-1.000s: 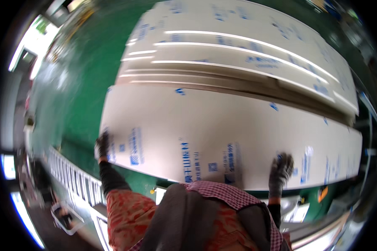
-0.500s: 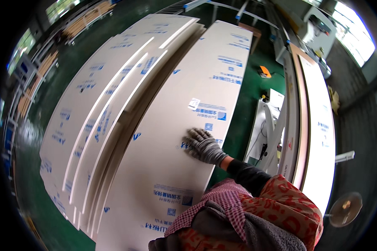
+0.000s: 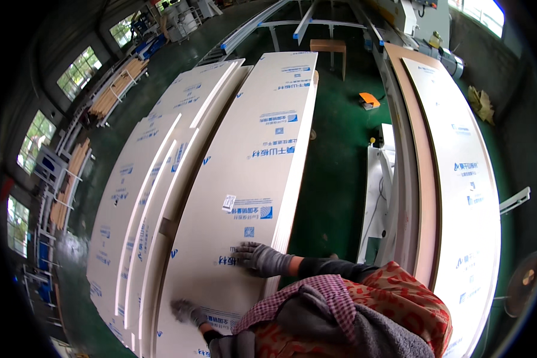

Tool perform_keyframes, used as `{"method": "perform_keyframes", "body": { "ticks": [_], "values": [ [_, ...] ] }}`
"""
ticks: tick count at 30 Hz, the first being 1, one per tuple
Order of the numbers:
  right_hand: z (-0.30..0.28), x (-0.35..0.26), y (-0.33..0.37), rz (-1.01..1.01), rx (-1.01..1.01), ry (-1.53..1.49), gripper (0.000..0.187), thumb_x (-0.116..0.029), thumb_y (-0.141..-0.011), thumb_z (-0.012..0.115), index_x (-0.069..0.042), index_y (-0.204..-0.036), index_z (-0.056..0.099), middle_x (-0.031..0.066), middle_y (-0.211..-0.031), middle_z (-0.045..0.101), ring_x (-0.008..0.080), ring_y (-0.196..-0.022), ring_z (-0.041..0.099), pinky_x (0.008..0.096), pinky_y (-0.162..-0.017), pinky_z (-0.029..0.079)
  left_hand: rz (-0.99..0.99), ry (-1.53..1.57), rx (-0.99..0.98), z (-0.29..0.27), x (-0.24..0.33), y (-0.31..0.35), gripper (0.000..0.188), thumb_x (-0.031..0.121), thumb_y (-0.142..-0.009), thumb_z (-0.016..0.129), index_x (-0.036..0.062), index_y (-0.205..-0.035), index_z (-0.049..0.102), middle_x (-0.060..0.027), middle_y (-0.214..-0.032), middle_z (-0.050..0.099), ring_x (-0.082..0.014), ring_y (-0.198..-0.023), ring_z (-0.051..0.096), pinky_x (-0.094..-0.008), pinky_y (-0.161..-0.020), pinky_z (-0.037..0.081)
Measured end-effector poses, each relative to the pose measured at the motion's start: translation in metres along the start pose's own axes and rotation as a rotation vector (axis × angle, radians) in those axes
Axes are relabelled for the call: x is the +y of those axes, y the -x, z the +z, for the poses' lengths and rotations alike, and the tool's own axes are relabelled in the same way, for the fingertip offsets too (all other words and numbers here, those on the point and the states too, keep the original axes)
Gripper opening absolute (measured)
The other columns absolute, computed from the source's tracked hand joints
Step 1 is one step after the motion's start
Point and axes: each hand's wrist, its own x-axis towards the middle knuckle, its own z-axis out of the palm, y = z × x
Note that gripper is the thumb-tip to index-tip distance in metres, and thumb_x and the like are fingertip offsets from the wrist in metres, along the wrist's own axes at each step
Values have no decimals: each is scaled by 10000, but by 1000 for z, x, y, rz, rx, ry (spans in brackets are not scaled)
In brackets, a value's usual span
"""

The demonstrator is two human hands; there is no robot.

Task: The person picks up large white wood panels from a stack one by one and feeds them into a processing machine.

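A long white board (image 3: 221, 179) with blue print and a small white label lies on top of a stack. My right hand (image 3: 261, 259), in a grey knit glove, rests flat on it near the right edge, fingers stretched toward the left. Lower down and further left, my left hand (image 3: 188, 311), also gloved in grey, lies on the same board with its fingers apart, slightly blurred. Neither hand grips anything. Along the left, more white printed boards (image 3: 125, 197) lie overlapping and unevenly fanned, their pale edges showing.
At the right, another long white board (image 3: 459, 143) lies on a brown panel (image 3: 420, 149) along a machine bed. An orange device (image 3: 369, 100) sits on the green floor (image 3: 331, 149). Metal rails (image 3: 256, 30) stand at the back; timber strips (image 3: 116, 89) are racked at far left.
My left hand has come into view on the board. My right hand stays near the same printed patch while the view has shifted, showing more of the room's far side.
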Motion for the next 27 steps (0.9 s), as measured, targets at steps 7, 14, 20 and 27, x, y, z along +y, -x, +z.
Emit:
{"method": "perform_keyframes", "body": {
  "ticks": [7, 14, 20, 27],
  "values": [
    [-99, 83, 112, 636, 65, 200, 542, -427, -901, 463, -90, -1326, 456, 193, -1409, 372, 352, -1326, 316, 462, -1112, 189, 535, 296, 279, -64, 201, 122, 636, 461, -910, 401, 56, -1396, 340, -216, -1441, 309, -367, -1333, 273, -507, -1094, 168],
    [-148, 159, 188, 997, 455, -15, 566, -422, -923, 442, -34, -1336, 424, 225, -1382, 395, 364, -1298, 351, 441, -1084, 257, 837, 230, 295, -105, 287, 186, 808, 521, -821, 522, -20, -1384, 313, -240, -1447, 264, -423, -1339, 211, -525, -1104, 126],
    [-158, 197, 208, 1060, 326, -275, 509, -392, -934, 460, -27, -1288, 475, 202, -1333, 462, 328, -1256, 418, 393, -1051, 330, 1004, 279, 200, -137, 357, 203, 896, 553, -758, 572, -15, -1392, 292, -234, -1448, 255, -407, -1368, 150, -526, -1122, 42],
    [-256, 311, 249, 1219, 683, -288, 289, -259, -894, 583, -56, -1098, 610, 161, -1090, 618, 307, -1026, 594, 364, -894, 471, 1135, 244, 136, -190, 488, 211, 954, 532, -709, 627, -4, -1409, 264, -243, -1453, 244, -417, -1365, 149, -549, -1118, 14]
  ]
}}
